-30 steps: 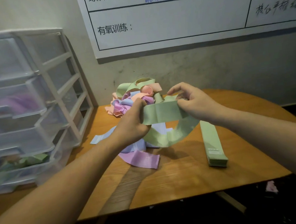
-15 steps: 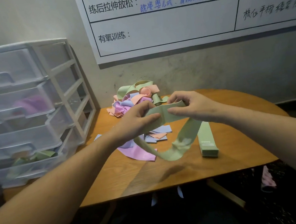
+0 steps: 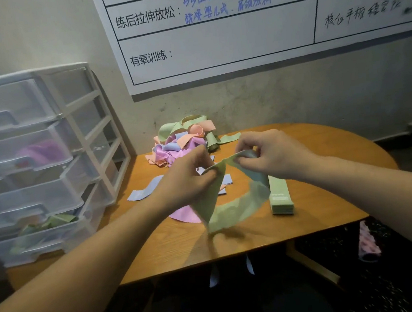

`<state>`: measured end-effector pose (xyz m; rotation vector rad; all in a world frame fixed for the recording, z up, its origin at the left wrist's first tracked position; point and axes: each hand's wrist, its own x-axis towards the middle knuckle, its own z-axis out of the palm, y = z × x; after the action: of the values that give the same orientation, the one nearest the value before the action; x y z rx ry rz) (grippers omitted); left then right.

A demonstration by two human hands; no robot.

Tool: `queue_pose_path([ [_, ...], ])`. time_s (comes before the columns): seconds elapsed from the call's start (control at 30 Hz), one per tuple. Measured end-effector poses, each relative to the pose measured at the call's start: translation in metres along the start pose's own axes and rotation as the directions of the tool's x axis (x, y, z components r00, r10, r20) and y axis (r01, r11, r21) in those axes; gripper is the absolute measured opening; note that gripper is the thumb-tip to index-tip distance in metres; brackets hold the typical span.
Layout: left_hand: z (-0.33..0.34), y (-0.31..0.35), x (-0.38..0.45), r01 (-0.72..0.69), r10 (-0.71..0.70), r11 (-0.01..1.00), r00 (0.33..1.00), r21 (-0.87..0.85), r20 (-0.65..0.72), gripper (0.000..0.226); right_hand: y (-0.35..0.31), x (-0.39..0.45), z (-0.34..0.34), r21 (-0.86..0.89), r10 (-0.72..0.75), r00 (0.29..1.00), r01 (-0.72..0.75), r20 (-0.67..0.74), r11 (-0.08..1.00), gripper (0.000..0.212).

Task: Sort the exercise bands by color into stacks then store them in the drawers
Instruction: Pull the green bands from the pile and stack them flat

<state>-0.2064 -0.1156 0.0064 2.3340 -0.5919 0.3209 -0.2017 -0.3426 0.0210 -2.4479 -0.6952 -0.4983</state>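
Observation:
A green exercise band [image 3: 233, 203] hangs as a loop above the wooden table [image 3: 308, 218]. My left hand [image 3: 187, 180] pinches its left end and my right hand [image 3: 273, 156] pinches its right end. A flat stack of green bands [image 3: 280, 196] lies just right of the loop. A purple band [image 3: 183, 214] and blue bands [image 3: 144, 192] lie under my left hand. A tangled pile of green, pink, purple and blue bands [image 3: 185, 142] sits at the table's back. The clear plastic drawer unit [image 3: 32, 158] stands at the left, with purple bands in the second drawer and green bands [image 3: 51, 221] in the bottom one.
A whiteboard with writing [image 3: 224, 26] hangs on the wall behind the table. A pink cloth [image 3: 366, 243] lies on the dark floor at the right, below the table edge. Bare wood shows along the table's front and right side.
The view has tilted up and back. My hands have pulled slightly apart and the green band's loop now sags lower and swings between them.

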Motion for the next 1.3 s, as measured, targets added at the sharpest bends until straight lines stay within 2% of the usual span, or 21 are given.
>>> queue_pose_path([
  [0.07, 0.007, 0.004, -0.001, -0.012, 0.013, 1.000, 0.998, 0.006, -0.060, 0.014, -0.005, -0.006, 0.002, -0.109, -0.029, 0.998, 0.022, -0.059, 0.994, 0.015],
  [0.13, 0.012, 0.008, -0.002, -0.027, 0.022, 0.999, 0.993, -0.036, -0.115, 0.009, -0.004, -0.007, 0.006, -0.118, -0.025, 0.992, 0.010, -0.127, 0.993, 0.022],
  [0.3, 0.019, 0.015, -0.004, -0.056, 0.038, 0.988, 0.992, -0.144, -0.121, 0.008, 0.001, -0.007, 0.020, 0.195, 0.015, 0.993, 0.007, -0.114, 0.981, 0.035],
  [0.43, 0.021, 0.013, -0.001, -0.055, 0.028, 0.982, 0.988, -0.178, -0.150, 0.006, 0.001, -0.006, 0.029, 0.329, 0.103, 0.994, -0.084, -0.041, 0.941, 0.041],
  [0.57, 0.021, 0.016, 0.002, -0.018, -0.031, 0.939, 0.990, -0.345, -0.137, 0.002, -0.008, -0.007, 0.029, 0.444, 0.129, 0.991, -0.134, 0.042, 0.886, 0.038],
  [0.63, 0.019, 0.018, 0.003, -0.002, -0.055, 0.929, 0.988, -0.371, -0.144, 0.003, -0.013, -0.007, 0.024, 0.541, 0.164, 0.982, -0.189, 0.094, 0.820, 0.036],
  [0.73, 0.018, 0.019, 0.003, 0.030, -0.089, 0.914, 0.988, -0.405, -0.126, 0.008, -0.013, -0.003, 0.018, 0.713, 0.220, 0.965, -0.252, 0.139, 0.654, 0.027],
  [0.8, 0.017, 0.021, 0.003, 0.040, -0.098, 0.906, 0.988, -0.422, -0.118, 0.008, -0.012, -0.001, 0.015, 0.736, 0.266, 0.950, -0.296, 0.162, 0.608, 0.034],
  [0.87, 0.017, 0.024, 0.002, 0.027, -0.090, 0.906, 0.988, -0.423, -0.129, 0.005, -0.013, 0.000, 0.011, 0.701, 0.277, 0.938, -0.340, 0.207, 0.626, 0.042],
  [0.93, 0.017, 0.025, 0.002, 0.023, -0.086, 0.906, 0.988, -0.423, -0.131, 0.004, -0.016, -0.001, 0.006, 0.674, 0.272, 0.935, -0.352, 0.227, 0.649, 0.039],
  [1.0, 0.017, 0.024, 0.001, 0.040, -0.101, 0.896, 0.988, -0.442, -0.116, 0.002, -0.018, -0.002, 0.002, 0.687, 0.270, 0.944, -0.323, 0.188, 0.652, 0.032],
  [1.07, 0.018, 0.026, -0.002, 0.071, -0.130, 0.868, 0.988, -0.491, -0.088, 0.010, -0.021, -0.002, -0.001, 0.690, 0.270, 0.954, -0.283, 0.131, 0.666, 0.026],
  [1.2, 0.022, 0.035, -0.006, 0.139, -0.148, 0.723, 0.988, -0.677, 0.045, 0.033, -0.023, -0.001, -0.001, 0.662, 0.277, 0.960, -0.236, 0.045, 0.711, 0.018],
  [1.27, 0.026, 0.035, -0.007, 0.126, -0.138, 0.713, 0.990, -0.690, 0.039, 0.027, -0.022, 0.000, 0.002, 0.669, 0.264, 0.965, -0.201, 0.008, 0.715, 0.015],
  [1.3, 0.029, 0.033, -0.008, 0.121, -0.135, 0.742, 0.990, -0.659, 0.029, 0.029, -0.021, 0.000, 0.003, 0.673, 0.252, 0.968, -0.178, -0.014, 0.718, 0.013],
])
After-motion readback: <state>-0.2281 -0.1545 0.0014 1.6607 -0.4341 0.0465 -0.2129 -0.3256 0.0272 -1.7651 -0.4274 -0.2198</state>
